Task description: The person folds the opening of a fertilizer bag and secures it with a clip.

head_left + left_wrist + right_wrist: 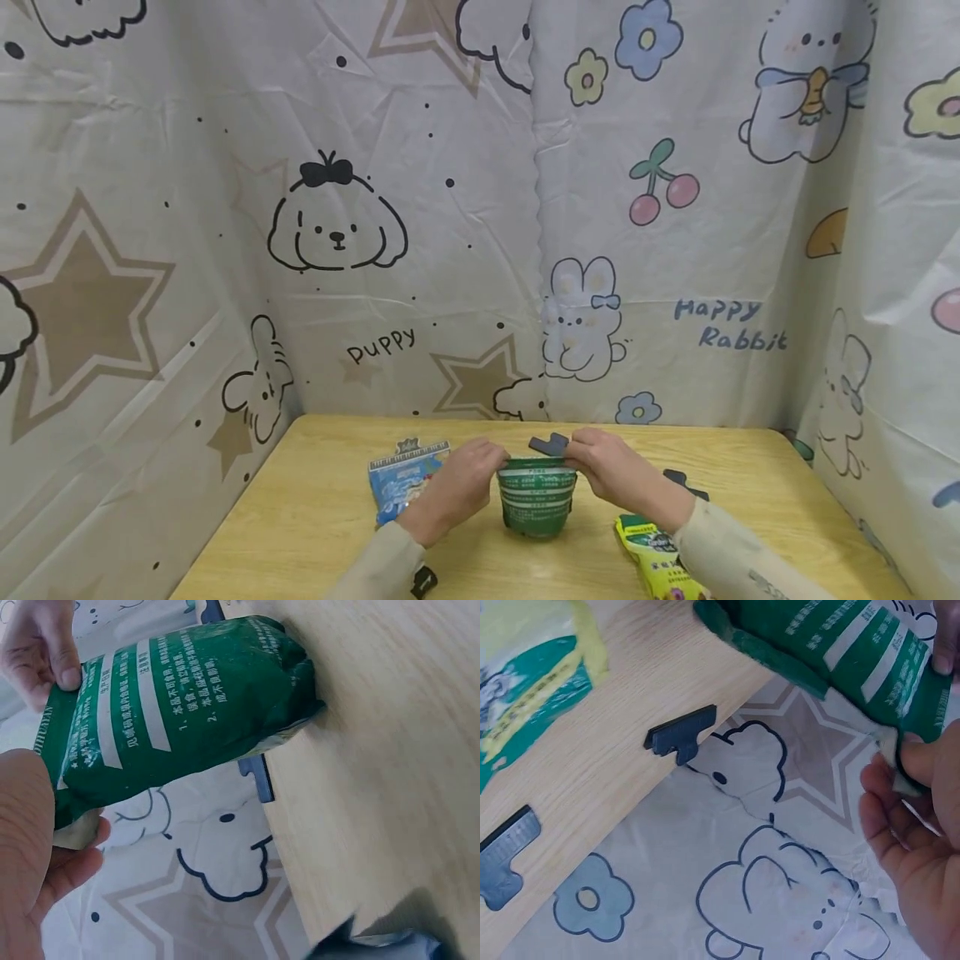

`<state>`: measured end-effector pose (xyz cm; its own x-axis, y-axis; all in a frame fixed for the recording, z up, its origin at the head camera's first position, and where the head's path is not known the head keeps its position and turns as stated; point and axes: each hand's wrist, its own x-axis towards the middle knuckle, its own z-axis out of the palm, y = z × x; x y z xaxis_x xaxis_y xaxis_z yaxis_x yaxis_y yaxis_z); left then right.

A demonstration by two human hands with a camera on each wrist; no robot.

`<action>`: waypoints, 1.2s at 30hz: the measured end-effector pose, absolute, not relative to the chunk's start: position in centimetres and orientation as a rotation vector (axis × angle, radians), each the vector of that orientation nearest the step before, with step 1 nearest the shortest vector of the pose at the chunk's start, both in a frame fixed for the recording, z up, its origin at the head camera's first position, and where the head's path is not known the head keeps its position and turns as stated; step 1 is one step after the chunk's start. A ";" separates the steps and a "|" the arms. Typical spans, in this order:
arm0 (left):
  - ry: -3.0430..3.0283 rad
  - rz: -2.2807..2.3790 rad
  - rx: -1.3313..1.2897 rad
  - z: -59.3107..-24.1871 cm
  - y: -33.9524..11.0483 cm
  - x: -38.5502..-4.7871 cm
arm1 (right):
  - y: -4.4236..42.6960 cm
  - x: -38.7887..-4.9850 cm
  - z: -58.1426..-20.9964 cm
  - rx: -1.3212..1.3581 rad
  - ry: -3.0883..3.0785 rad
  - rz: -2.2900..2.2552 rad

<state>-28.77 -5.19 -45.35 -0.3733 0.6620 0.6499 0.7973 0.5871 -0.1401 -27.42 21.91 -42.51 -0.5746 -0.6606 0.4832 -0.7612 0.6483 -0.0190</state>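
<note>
A green plastic bag [537, 504] with white bands and printed text stands upright on the table, held by its top edge. My left hand [468, 477] pinches the top left corner, its thumb over the near side in the left wrist view. At the opposite corner, my right hand [611, 467] pinches the same edge, with fingers [889, 829] curled behind it. A dark clip [681, 733] lies on the table behind the bag, close to my right hand. The bag's far side is mostly hidden in the head view.
A blue bag [401, 482] lies left of the green one, partly behind my left hand. To the right is a yellow-and-green bag [663, 562]. Another dark clip [510, 855] lies near the table's back edge, and a black object [423, 581] beside my left sleeve. Printed curtains surround the table.
</note>
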 end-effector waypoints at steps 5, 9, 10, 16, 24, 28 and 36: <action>-2.079 -0.244 -1.144 -45.7 -5.4 -28.7 | 22.5 -27.2 -43.0 1.100 -2.404 0.261; -2.037 -0.236 -1.114 -45.8 -5.4 -28.8 | 22.6 -27.5 -43.4 1.081 -2.346 0.223; -2.030 -0.236 -1.113 -45.8 -5.3 -28.8 | 22.7 -27.5 -43.5 1.076 -2.337 0.220; -1.990 -0.239 -1.112 -45.8 -5.2 -28.8 | 22.8 -27.4 -43.4 1.075 -2.322 0.209; -1.970 -0.261 -1.110 -45.9 -5.3 -28.8 | 22.8 -27.4 -43.5 1.073 -2.338 0.218; -1.980 -0.259 -1.105 -45.7 -5.3 -28.8 | 22.9 -27.5 -43.6 1.069 -2.337 0.219; -1.975 -0.255 -1.089 -46.1 -5.5 -28.8 | 22.7 -27.4 -43.5 1.072 -2.333 0.210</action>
